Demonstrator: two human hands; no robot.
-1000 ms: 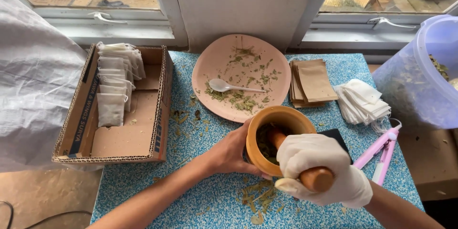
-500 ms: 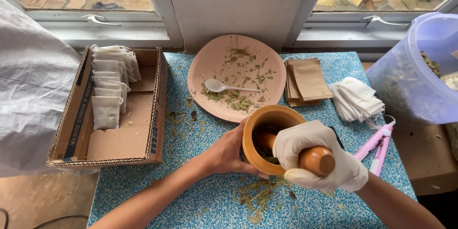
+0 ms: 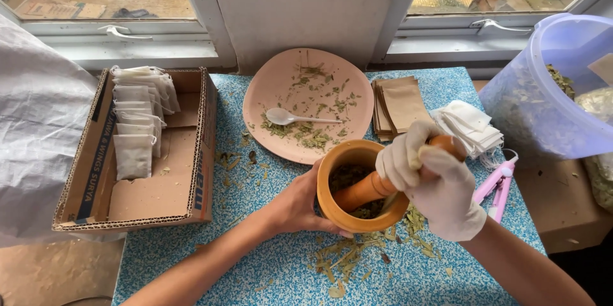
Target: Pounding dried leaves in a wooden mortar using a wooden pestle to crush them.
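Grinding of dried leaves in a round wooden mortar (image 3: 357, 185), lower centre of the frame.

We steady the mortar with the bare left hand (image 3: 300, 207), fingers curled against its outer wall, while the white-gloved right hand (image 3: 434, 181) is closed tight around a turned wooden pestle (image 3: 370, 188) angled down into the bowl. We judge the crushing step under way; pressing on calls for a firm brace and a contained stroke, since leaf fragments (image 3: 357, 258) already litter the blue speckled table (image 3: 268, 274). A pink plate (image 3: 281, 82) with a white plastic spoon (image 3: 290, 116) sits above.
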